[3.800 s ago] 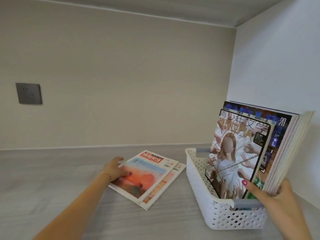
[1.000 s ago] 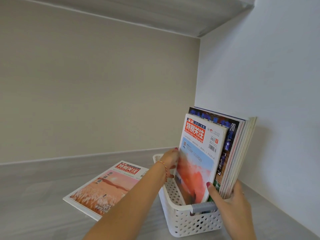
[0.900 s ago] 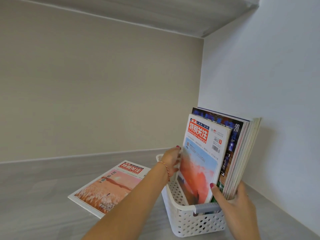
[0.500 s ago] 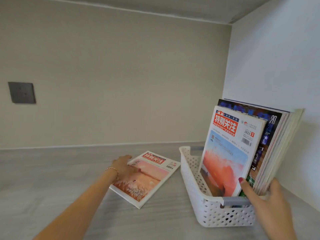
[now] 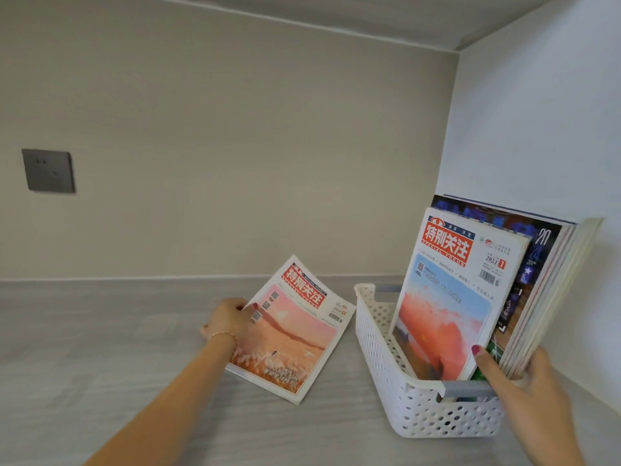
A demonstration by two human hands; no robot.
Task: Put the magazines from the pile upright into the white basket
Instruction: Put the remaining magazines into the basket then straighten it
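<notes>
One magazine (image 5: 295,331) with a pink-orange cover and red title is left of the pile; its far edge is tilted up off the grey shelf. My left hand (image 5: 228,319) grips its left edge. The white perforated basket (image 5: 379,351) stands to the right and holds several magazines upright (image 5: 450,304), leaning toward the right wall, with a sunset cover in front. My right hand (image 5: 517,378) holds these standing magazines at their near lower corner, thumb on the front cover.
The grey wood-grain shelf surface (image 5: 100,348) stretches to the left. A grey wall socket (image 5: 48,170) sits on the back wall at the left. The white side wall (image 5: 537,129) is close behind the basket on the right.
My left hand put a sunset-cover magazine into the basket, went back to the last flat magazine, and now lifts its far edge. My right hand has kept steadying the upright magazines.
</notes>
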